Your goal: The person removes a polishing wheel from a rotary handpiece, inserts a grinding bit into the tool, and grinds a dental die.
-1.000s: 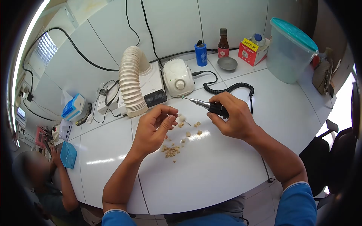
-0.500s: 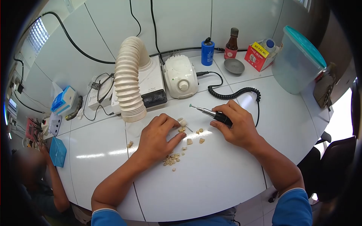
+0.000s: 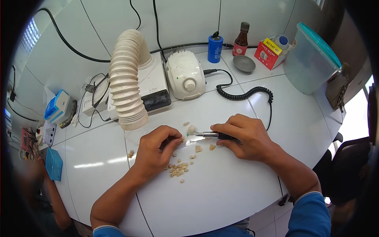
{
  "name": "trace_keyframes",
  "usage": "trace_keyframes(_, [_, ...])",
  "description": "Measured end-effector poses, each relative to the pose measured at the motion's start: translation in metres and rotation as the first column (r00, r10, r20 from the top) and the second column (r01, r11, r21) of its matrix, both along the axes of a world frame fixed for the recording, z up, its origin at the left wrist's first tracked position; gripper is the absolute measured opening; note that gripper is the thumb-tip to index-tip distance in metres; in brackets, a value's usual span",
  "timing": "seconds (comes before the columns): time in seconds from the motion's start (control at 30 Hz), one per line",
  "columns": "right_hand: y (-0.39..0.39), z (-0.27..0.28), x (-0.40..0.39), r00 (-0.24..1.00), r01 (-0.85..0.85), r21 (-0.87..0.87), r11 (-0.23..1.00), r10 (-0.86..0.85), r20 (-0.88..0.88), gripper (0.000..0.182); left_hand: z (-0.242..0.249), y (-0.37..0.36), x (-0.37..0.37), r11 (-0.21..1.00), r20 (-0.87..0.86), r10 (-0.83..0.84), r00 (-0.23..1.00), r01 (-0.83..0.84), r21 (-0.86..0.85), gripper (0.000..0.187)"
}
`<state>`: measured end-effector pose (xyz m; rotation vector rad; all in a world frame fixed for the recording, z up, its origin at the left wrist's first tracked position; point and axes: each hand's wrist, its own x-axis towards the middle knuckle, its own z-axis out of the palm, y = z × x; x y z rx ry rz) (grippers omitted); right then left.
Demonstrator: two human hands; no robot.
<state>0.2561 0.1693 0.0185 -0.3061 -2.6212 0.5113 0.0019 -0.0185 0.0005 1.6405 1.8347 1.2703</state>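
My right hand [image 3: 252, 138] grips a rotary handpiece [image 3: 211, 135] with a black grip and a silver nose. Its small green grinding tip [image 3: 188, 134] points left, close to my left fingertips. My left hand [image 3: 158, 148] is closed in a pinch on a small cream piece [image 3: 182, 138], mostly hidden by the fingers. Beyond the tip lies a pale rounded piece [image 3: 192, 129]. Two yellowish chunks, a squarish one [image 3: 198, 149] and a smaller one [image 3: 212, 147], lie below the handpiece. Nearer me is a cluster of small yellowish ring-like pieces [image 3: 178, 170].
A ribbed white hose [image 3: 126, 79] arches over the table at left. Behind stand a white control unit [image 3: 185, 75], blue can [image 3: 215, 48], brown bottle [image 3: 241, 39], grey dish [image 3: 244, 63], red box [image 3: 270, 54] and lidded tub [image 3: 310, 63]. A coiled cord [image 3: 244, 96] runs to the right. Another person [image 3: 39, 189] sits at left.
My left hand has drawn back from the pale pieces and pinched a small one. My right hand has brought the handpiece left and nearer, its tip now beside my left fingers.
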Motion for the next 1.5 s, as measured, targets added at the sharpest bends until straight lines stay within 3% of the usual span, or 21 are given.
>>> trace_keyframes(0.13, [-0.0014,0.0008,-0.0007,1.000,-0.008,-0.019,1.000,0.008,0.010,0.042,-0.0055,-0.0020,-0.0055,0.999,0.108,0.009,0.994,-0.006,-0.032,0.007])
trace_keyframes(0.2, [-0.0024,0.0032,-0.0006,1.000,-0.008,-0.020,1.000,0.008,0.024,0.041,-0.0017,-0.0014,-0.0045,0.994,0.272,0.054,0.961,-0.026,-0.108,0.008])
trace_keyframes(0.33, [-0.0068,0.0078,-0.0033,0.999,-0.004,-0.039,0.999,0.005,0.031,0.043,-0.0037,-0.0009,-0.0035,0.999,0.169,-0.029,0.985,0.032,-0.018,0.014])
trace_keyframes(0.43, [-0.0066,0.0047,-0.0027,0.999,-0.012,-0.037,0.999,0.014,0.051,0.040,-0.0032,-0.0021,-0.0051,0.997,0.171,-0.050,0.984,0.059,-0.044,0.015])
trace_keyframes(1.5, [-0.0052,0.0035,-0.0029,0.998,-0.003,-0.046,0.999,0.005,0.056,0.033,-0.0023,-0.0021,-0.0051,0.992,0.187,-0.019,0.982,0.042,-0.121,0.015])
